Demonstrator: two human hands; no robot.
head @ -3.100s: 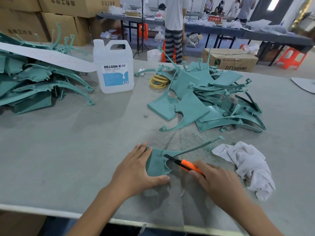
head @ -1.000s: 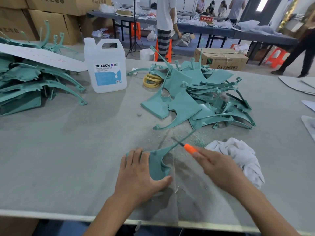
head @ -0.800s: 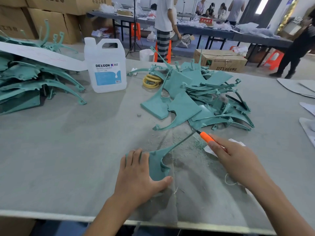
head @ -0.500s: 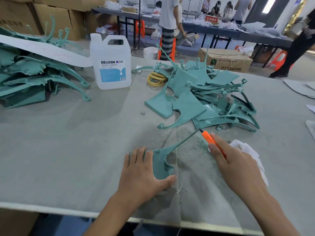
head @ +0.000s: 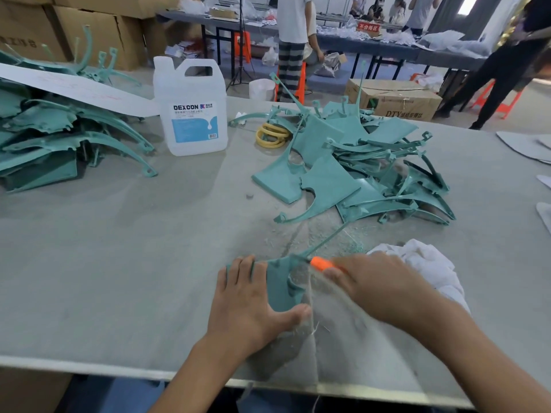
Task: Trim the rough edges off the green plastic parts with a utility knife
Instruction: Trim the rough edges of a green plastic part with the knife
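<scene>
Green plastic part (head: 280, 289) under flat, straight-fingered left hand (head: 246, 307), utility knife (head: 320, 262) at its edge in curled right hand (head: 380, 286).

We work at a table (head: 119, 263) covered in grey felt, dusted with fine shavings near its middle. A white jug (head: 190, 108) with a blue label stands upright towards the far side, and a few yellow rings (head: 272, 135) lie stacked just to its right. A crumpled white cloth (head: 423, 263) sits near the front right. A long white sheet (head: 74, 87) slants in from the far left. Behind it we see stacked cardboard boxes (head: 89, 28). Beyond the table, a small white bucket (head: 261, 89) and another cardboard box (head: 393, 99) rest on the floor. A person in striped trousers (head: 290, 55) stands by a long dark bench (head: 387, 46), with an orange stool (head: 495, 96) further right.
</scene>
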